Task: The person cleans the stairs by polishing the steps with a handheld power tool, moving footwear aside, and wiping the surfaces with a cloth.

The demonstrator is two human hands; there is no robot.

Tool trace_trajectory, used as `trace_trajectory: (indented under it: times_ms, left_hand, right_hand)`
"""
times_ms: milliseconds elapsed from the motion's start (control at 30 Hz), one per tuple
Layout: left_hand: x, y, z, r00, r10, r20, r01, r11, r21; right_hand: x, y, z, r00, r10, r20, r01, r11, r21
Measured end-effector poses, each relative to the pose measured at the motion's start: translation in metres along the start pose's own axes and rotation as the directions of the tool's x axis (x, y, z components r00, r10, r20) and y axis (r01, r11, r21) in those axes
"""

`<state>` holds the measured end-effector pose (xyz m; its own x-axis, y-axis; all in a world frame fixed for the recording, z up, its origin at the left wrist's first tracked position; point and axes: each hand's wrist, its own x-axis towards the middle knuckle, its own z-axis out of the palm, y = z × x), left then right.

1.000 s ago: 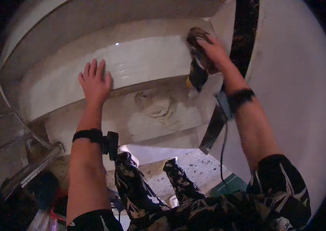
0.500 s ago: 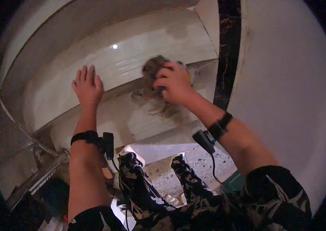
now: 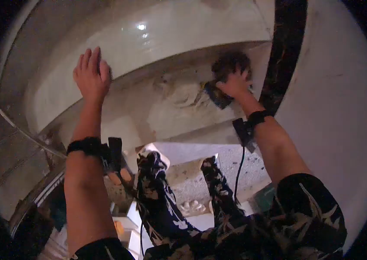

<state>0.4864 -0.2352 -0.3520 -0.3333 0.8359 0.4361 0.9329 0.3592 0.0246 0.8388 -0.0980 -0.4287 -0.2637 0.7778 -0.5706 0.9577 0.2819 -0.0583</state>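
Note:
My left hand [image 3: 91, 76] lies on the cream tile of the upper step [image 3: 166, 41], fingers stretched out, holding nothing. At the right end of the lower tread [image 3: 149, 108], close to the wall, my right hand [image 3: 236, 83] grips and presses a dark, bunched rag [image 3: 231, 61]. Its fingers are partly hidden in the blur and low light. Beside and below that palm is a dark piece with a yellow edge [image 3: 219, 96]; whether it belongs to the rag I cannot tell. Smeared greyish wet marks [image 3: 185, 93] run across the tread to the left of it.
A black marbled strip [image 3: 281, 56] edges the pale wall [image 3: 339, 95] on the right. Curved steps continue above and left, with a metal-edged track [image 3: 23, 128] at the left. Below, my legs in patterned trousers [image 3: 155, 186] stand over a speckled floor [image 3: 181, 177]. Black devices are strapped to both forearms.
My right hand has moved right with the rag, from the upper step's edge to the lower tread beside the wall. My left hand stays flat on the upper step while the view has shifted.

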Motion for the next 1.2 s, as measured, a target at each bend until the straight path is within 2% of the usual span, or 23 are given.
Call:
trace_trajectory:
  times_ms: [67,100,167,300,367,400,467,500,567,633,667,733,767,800,833,900,933,967,1000,1067,1133,1167,1200]
  left_hand:
    - [0.000,-0.002,0.006,0.999,0.013,0.037,-0.012,1.000,-0.011]
    - [0.001,-0.003,0.011,1.000,0.026,0.015,-0.026,0.999,-0.038]
    - [0.005,-0.006,0.021,0.999,0.038,0.000,-0.038,0.998,-0.059]
    - [0.010,-0.011,0.026,0.999,0.043,-0.019,-0.044,0.996,-0.073]
    - [0.006,-0.014,0.028,0.999,0.050,-0.016,-0.051,0.995,-0.083]
    - [0.007,-0.016,0.029,0.997,0.071,-0.025,-0.073,0.994,-0.080]
    - [0.003,-0.023,0.024,0.995,0.088,-0.038,-0.091,0.994,-0.065]
    - [0.002,-0.025,0.022,0.995,0.082,-0.050,-0.087,0.990,-0.106]
    - [0.000,-0.028,0.019,0.995,0.074,-0.072,-0.083,0.988,-0.129]
    - [0.000,-0.027,0.016,1.000,-0.006,-0.030,0.001,0.989,-0.150]
    - [0.001,-0.024,0.013,0.999,-0.006,-0.053,-0.002,0.991,-0.136]
    - [-0.003,-0.009,0.006,0.942,0.144,-0.302,-0.184,0.977,-0.107]
    - [-0.018,0.005,0.005,0.915,0.098,-0.391,-0.180,0.967,-0.181]
    - [-0.040,0.032,-0.003,0.878,0.051,-0.475,-0.184,0.954,-0.238]
    - [-0.073,0.066,0.004,0.943,0.014,-0.331,-0.136,0.927,-0.349]
    - [-0.138,0.136,0.016,0.998,-0.061,-0.016,0.044,0.861,-0.506]
    - [-0.144,0.165,0.022,0.986,-0.007,0.165,0.092,0.852,-0.516]
    - [-0.142,0.179,0.029,0.986,-0.002,0.165,0.106,0.776,-0.621]
    - [-0.143,0.188,0.046,0.980,0.009,0.198,0.105,0.822,-0.559]
    - [-0.140,0.194,0.080,0.976,0.023,0.214,0.088,0.864,-0.495]
    - [-0.128,0.192,0.096,0.951,0.097,0.294,0.054,0.883,-0.465]
    - [-0.126,0.183,0.092,0.954,0.097,0.284,0.047,0.888,-0.458]
    - [-0.117,0.167,0.074,0.939,-0.025,0.342,0.244,0.751,-0.614]
  right_hand:
    - [0.004,0.016,0.024,0.991,-0.050,-0.124,0.037,0.994,-0.100]
    - [-0.002,0.023,0.035,0.996,-0.045,-0.083,0.037,0.995,-0.093]
    - [-0.007,0.030,0.038,0.955,-0.195,-0.224,0.188,0.981,-0.054]
    - [-0.016,0.028,0.042,0.954,-0.209,-0.213,0.185,0.975,-0.127]
    - [-0.021,0.024,0.052,0.933,-0.193,-0.304,0.146,0.975,-0.169]
    - [-0.023,0.023,0.055,0.941,-0.188,-0.283,0.146,0.976,-0.162]
    - [-0.024,0.016,0.058,0.904,-0.164,-0.396,0.099,0.979,-0.179]
    - [-0.025,0.015,0.063,0.902,-0.170,-0.396,0.108,0.979,-0.174]
    - [-0.021,0.022,0.071,0.840,-0.201,-0.504,0.215,0.976,-0.031]
    - [-0.018,0.021,0.073,0.820,-0.218,-0.529,0.237,0.971,-0.032]
    - [-0.019,0.024,0.073,0.808,-0.216,-0.549,0.239,0.971,-0.030]
    - [-0.021,0.032,0.077,0.799,-0.231,-0.555,0.258,0.966,-0.030]
    - [-0.019,0.032,0.077,0.796,-0.242,-0.555,0.267,0.963,-0.036]
    - [-0.018,0.032,0.075,0.801,-0.226,-0.555,0.194,0.974,-0.117]
    - [-0.018,0.031,0.076,0.811,-0.219,-0.543,0.134,0.972,-0.191]
    - [-0.004,0.043,0.089,0.658,-0.359,-0.662,0.387,0.915,-0.111]
    - [-0.001,0.045,0.093,0.650,-0.363,-0.668,0.380,0.916,-0.128]
    - [0.000,0.044,0.093,0.637,-0.361,-0.681,0.363,0.920,-0.149]
    - [0.000,0.040,0.091,0.619,-0.366,-0.695,0.382,0.913,-0.141]
    - [-0.003,0.038,0.085,0.713,-0.323,-0.623,0.289,0.944,-0.158]
    - [-0.004,0.046,0.088,0.691,-0.336,-0.640,0.302,0.939,-0.167]
    - [-0.006,0.045,0.087,0.680,-0.355,-0.642,0.308,0.932,-0.190]
    - [-0.003,0.046,0.086,0.667,-0.358,-0.654,0.321,0.929,-0.182]
